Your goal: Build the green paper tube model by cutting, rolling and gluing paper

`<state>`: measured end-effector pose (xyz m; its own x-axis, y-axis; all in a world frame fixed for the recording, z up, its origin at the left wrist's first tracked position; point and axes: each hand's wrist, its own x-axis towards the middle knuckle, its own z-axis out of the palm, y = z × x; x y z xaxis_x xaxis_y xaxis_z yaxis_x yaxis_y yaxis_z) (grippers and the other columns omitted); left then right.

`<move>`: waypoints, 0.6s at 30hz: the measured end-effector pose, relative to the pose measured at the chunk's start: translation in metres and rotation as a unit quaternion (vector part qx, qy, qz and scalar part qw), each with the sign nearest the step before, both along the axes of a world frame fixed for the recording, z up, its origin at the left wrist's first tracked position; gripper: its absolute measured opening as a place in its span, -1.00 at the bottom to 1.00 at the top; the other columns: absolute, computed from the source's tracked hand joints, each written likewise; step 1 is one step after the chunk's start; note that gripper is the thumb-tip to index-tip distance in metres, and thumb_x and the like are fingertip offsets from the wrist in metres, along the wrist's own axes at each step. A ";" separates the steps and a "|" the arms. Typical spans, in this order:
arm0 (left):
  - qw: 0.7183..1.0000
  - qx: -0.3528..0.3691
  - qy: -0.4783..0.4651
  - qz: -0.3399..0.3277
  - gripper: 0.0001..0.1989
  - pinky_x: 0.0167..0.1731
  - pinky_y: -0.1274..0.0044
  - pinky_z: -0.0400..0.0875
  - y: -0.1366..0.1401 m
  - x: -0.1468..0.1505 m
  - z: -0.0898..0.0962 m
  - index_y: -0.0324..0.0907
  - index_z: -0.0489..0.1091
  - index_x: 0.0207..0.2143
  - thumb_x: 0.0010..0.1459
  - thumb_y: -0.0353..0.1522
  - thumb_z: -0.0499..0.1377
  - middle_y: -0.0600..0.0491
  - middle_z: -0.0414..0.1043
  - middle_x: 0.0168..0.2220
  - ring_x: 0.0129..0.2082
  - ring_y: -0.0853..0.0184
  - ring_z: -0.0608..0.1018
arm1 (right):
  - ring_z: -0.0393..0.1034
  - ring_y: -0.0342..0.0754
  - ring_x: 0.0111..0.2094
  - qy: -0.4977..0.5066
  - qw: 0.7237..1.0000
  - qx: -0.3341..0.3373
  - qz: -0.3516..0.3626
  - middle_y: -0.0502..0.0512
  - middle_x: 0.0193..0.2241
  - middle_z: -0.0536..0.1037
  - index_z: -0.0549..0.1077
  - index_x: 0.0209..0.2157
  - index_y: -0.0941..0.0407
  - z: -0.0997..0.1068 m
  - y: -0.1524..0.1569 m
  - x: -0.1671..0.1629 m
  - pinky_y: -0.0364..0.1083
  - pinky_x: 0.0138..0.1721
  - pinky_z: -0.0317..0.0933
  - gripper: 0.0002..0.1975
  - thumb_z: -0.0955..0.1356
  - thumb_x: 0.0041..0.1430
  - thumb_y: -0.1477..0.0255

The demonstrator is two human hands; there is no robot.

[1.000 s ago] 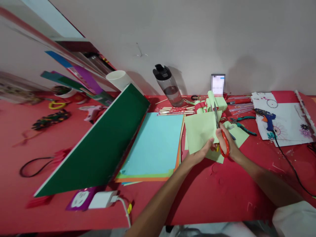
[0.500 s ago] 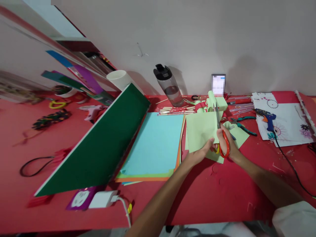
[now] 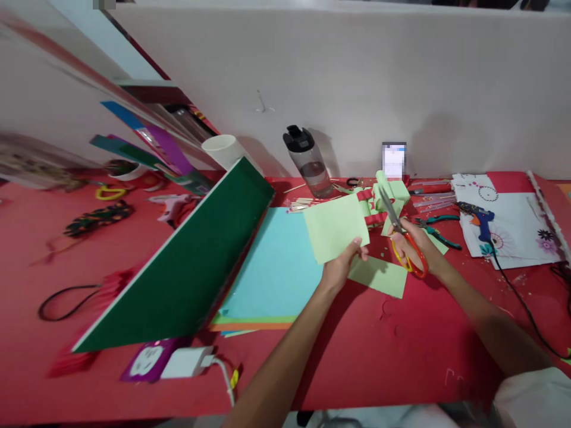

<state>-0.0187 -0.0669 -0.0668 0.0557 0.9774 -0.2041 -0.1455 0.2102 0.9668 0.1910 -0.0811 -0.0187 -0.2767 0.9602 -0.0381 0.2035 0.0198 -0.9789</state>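
Between the thumb and fingers of my left hand [image 3: 342, 264] is a pale green sheet of paper [image 3: 336, 229], raised over the edge of a light blue paper stack [image 3: 272, 267]. My right hand [image 3: 417, 241] grips scissors [image 3: 408, 252] with red and yellow handles, blades pointing up and apart from the sheet. Below the hands, a pale green paper piece [image 3: 379, 277] lies on the red table. Just behind the blades sit rolled green paper shapes with red bands [image 3: 372, 205].
A green board [image 3: 178, 267] leans at the left of the stack. Behind stand a water bottle [image 3: 310, 163] and a phone [image 3: 394, 161]. On the right lie teal-handled pliers [image 3: 439, 229] and a blue glue gun [image 3: 482, 220] with a black cord.
My left hand has carried the green sheet leftward, away from the scissors. My right hand has shifted slightly right with the scissors. The green piece on the table is now more exposed.
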 end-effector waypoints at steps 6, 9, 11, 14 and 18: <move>0.996 0.003 -0.036 0.086 -0.56 -0.29 0.52 0.40 0.020 -0.015 -0.007 -0.16 0.40 -0.60 0.02 0.00 0.35 0.11 0.39 -0.58 -0.51 0.40 0.43 | 0.44 0.03 -0.34 -0.410 0.892 0.038 0.186 0.05 -0.38 0.58 0.49 -0.16 0.03 0.036 0.000 0.035 -0.12 -0.37 0.09 -0.60 0.44 0.23 -0.01; 0.998 0.003 0.031 0.057 -0.53 -0.22 0.51 0.40 0.019 -0.022 -0.005 -0.14 0.39 -0.62 0.11 0.01 0.29 0.08 0.42 -0.57 -0.46 0.35 0.46 | 0.52 0.15 -0.21 -0.494 0.837 0.010 0.234 0.17 -0.25 0.64 0.50 -0.05 0.02 0.034 -0.006 0.039 -0.10 -0.36 0.07 -0.70 0.42 0.25 0.18; 0.996 -0.012 0.087 0.010 -0.50 -0.20 0.49 0.41 0.015 -0.025 -0.002 -0.12 0.39 -0.64 0.13 0.04 0.25 0.04 0.46 -0.55 -0.40 0.29 0.50 | 0.54 0.18 -0.16 -0.524 0.815 0.002 0.247 0.20 -0.20 0.65 0.51 -0.01 0.02 0.031 -0.010 0.036 -0.09 -0.36 0.07 -0.72 0.39 0.25 0.32; 0.980 -0.027 0.178 -0.086 -0.47 -0.14 0.44 0.41 0.007 -0.025 0.004 -0.11 0.40 -0.64 0.16 0.09 0.18 0.00 0.55 -0.47 -0.30 0.17 0.56 | 0.54 0.23 -0.11 -0.540 0.799 -0.019 0.266 0.21 -0.20 0.65 0.52 -0.03 0.04 0.029 -0.014 0.031 -0.08 -0.34 0.09 -0.70 0.41 0.19 0.34; 0.950 -0.030 0.243 -0.196 -0.44 -0.06 0.41 0.40 -0.001 -0.023 0.007 -0.09 0.39 -0.64 0.18 0.12 0.13 -0.01 0.61 -0.38 -0.20 0.11 0.58 | 0.54 0.24 -0.11 -0.525 0.807 -0.038 0.269 0.20 -0.21 0.65 0.54 -0.03 0.02 0.035 -0.012 0.033 -0.07 -0.30 0.14 -0.70 0.43 0.21 0.27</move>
<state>-0.0419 -0.0680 -0.0602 0.2972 0.8869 -0.3536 0.4147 0.2136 0.8845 0.2243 -0.0931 0.0163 -0.4302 0.6959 -0.5751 0.9027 0.3299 -0.2761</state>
